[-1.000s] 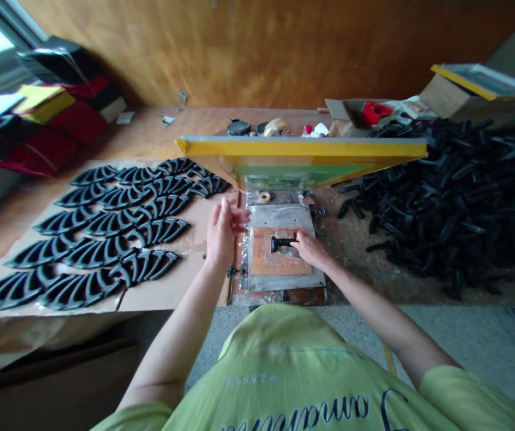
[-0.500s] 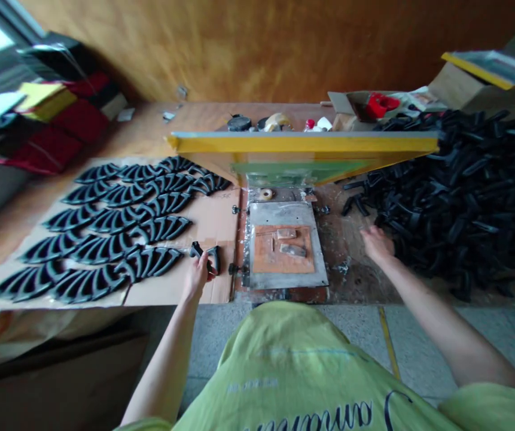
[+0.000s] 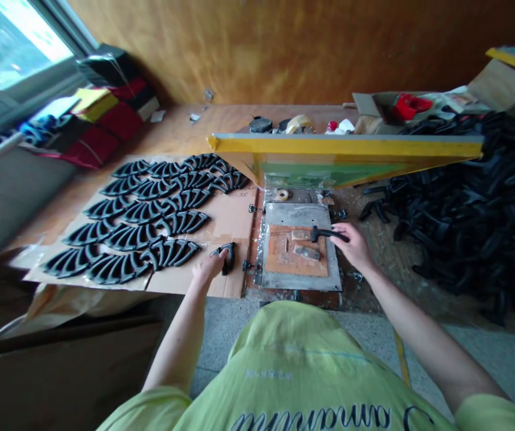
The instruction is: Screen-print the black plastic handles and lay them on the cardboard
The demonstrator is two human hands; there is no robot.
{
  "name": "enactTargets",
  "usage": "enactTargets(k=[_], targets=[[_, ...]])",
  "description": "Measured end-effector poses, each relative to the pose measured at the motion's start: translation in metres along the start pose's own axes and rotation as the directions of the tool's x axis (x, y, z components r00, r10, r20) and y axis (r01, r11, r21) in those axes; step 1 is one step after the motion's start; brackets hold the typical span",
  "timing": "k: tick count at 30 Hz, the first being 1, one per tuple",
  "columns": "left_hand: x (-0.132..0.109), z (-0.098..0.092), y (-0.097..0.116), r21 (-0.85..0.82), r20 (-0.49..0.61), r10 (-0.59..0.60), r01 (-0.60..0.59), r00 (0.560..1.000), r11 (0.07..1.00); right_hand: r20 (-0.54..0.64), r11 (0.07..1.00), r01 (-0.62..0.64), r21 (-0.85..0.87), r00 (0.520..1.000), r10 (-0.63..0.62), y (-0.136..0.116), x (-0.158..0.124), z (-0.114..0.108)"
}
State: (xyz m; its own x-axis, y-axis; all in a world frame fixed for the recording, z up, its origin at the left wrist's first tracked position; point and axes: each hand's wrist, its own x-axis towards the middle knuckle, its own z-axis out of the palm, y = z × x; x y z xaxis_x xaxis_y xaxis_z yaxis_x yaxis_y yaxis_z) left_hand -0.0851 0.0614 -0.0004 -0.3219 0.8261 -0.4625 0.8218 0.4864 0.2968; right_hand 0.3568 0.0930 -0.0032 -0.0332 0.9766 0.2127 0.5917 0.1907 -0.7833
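My right hand [image 3: 353,244] pinches one end of a black plastic part [image 3: 324,233], whose other end is over the wooden blocks [image 3: 306,252] on the brown board [image 3: 276,263]. That board lies on a grey metal plate [image 3: 268,279]. On the cardboard [image 3: 228,287], my left hand [image 3: 207,266] has its fingers closed at a black part [image 3: 229,258] near the cardboard's right edge. Rows of similar black parts [image 3: 118,268] are nested in fans to the left.
A yellow-edged frame [image 3: 347,143] is tilted up behind the plate. A large heap of black parts [image 3: 472,209] lies at the right. Jars and tape [image 3: 301,124], an open carton [image 3: 369,108] and red boxes [image 3: 118,127] stand along the back.
My right hand has moved left from beside the heap to the plate, now with a black part in it. My left hand has lowered its part beside the other one. The view has shifted left.
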Motion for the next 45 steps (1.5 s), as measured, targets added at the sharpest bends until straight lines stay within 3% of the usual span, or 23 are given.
enactTargets(k=[3, 5, 7, 9, 10, 12, 16, 20, 23, 25, 27, 30, 32, 36, 39, 41, 43, 45], targets=[[0.004, -0.029, 0.036, -0.158, -0.106, 0.135, -0.151, 0.985, 0.976, 0.233, 0.983, 0.181, -0.037, 0.958, -0.168, -0.027, -0.007, 0.041], [0.000, -0.051, 0.073, -0.351, -0.214, 0.267, -0.329, 0.940, 0.877, 0.357, 0.940, 0.283, -0.189, 0.912, -0.203, -0.034, -0.013, 0.056], [-0.009, -0.072, 0.113, -0.582, -0.374, 0.359, -0.518, 0.855, 0.627, 0.429, 0.867, 0.354, -0.352, 0.884, -0.186, -0.037, -0.017, 0.061], [-0.023, -0.089, 0.146, -0.715, -0.488, 0.389, -0.614, 0.781, 0.334, 0.463, 0.790, 0.408, -0.458, 0.868, -0.180, -0.040, -0.019, 0.061], [-0.031, -0.095, 0.157, -0.744, -0.506, 0.399, -0.621, 0.765, 0.248, 0.473, 0.763, 0.427, -0.485, 0.862, -0.182, -0.041, -0.020, 0.059], [-0.046, -0.100, 0.165, -0.776, -0.497, 0.419, -0.606, 0.760, 0.178, 0.482, 0.753, 0.433, -0.496, 0.858, -0.175, -0.042, -0.018, 0.050], [-0.069, -0.080, 0.130, -0.812, -0.390, 0.419, -0.521, 0.820, 0.264, 0.299, 0.848, 0.227, -0.480, 0.950, -0.084, -0.031, 0.000, 0.006], [-0.075, -0.021, 0.083, -0.867, -0.128, 0.373, -0.286, 0.919, 0.407, 0.048, 0.868, 0.050, -0.494, 0.998, -0.030, -0.034, 0.037, -0.034], [-0.064, 0.028, 0.064, -0.862, -0.021, 0.322, -0.180, 0.947, 0.474, 0.012, 0.879, 0.156, -0.451, 0.986, -0.169, -0.061, 0.063, -0.021], [-0.055, 0.052, 0.058, -0.844, -0.004, 0.288, -0.157, 0.958, 0.513, 0.103, 0.840, 0.292, -0.458, 0.956, -0.276, -0.083, 0.075, 0.004], [-0.046, 0.065, 0.056, -0.830, -0.001, 0.262, -0.147, 0.965, 0.537, 0.230, 0.787, 0.374, -0.490, 0.927, -0.297, -0.097, 0.079, 0.030], [-0.039, 0.070, 0.054, -0.824, 0.023, 0.268, -0.133, 0.963, 0.551, 0.399, 0.744, 0.426, -0.515, 0.887, -0.231, -0.101, 0.069, 0.055], [-0.038, 0.069, 0.054, -0.820, 0.046, 0.276, -0.121, 0.960, 0.559, 0.481, 0.733, 0.469, -0.493, 0.849, -0.219, -0.095, 0.052, 0.056], [-0.042, 0.067, 0.055, -0.833, 0.056, 0.278, -0.109, 0.959, 0.543, 0.635, 0.707, 0.630, -0.321, 0.697, -0.334, -0.086, 0.018, 0.036], [-0.046, 0.064, 0.058, -0.842, 0.045, 0.272, -0.110, 0.961, 0.528, 0.705, 0.696, 0.692, -0.193, 0.591, -0.393, -0.088, 0.015, 0.021], [-0.047, 0.062, 0.059, -0.847, 0.042, 0.278, -0.113, 0.960, 0.520, 0.685, 0.708, 0.675, -0.205, 0.616, -0.388, -0.091, 0.021, 0.021], [-0.048, 0.061, 0.060, -0.853, 0.041, 0.292, -0.119, 0.956, 0.509, 0.612, 0.723, 0.631, -0.282, 0.699, -0.371, -0.091, 0.023, 0.026], [-0.048, 0.061, 0.059, -0.859, 0.040, 0.298, -0.120, 0.954, 0.498, 0.557, 0.722, 0.608, -0.330, 0.743, -0.372, -0.089, 0.017, 0.032]])
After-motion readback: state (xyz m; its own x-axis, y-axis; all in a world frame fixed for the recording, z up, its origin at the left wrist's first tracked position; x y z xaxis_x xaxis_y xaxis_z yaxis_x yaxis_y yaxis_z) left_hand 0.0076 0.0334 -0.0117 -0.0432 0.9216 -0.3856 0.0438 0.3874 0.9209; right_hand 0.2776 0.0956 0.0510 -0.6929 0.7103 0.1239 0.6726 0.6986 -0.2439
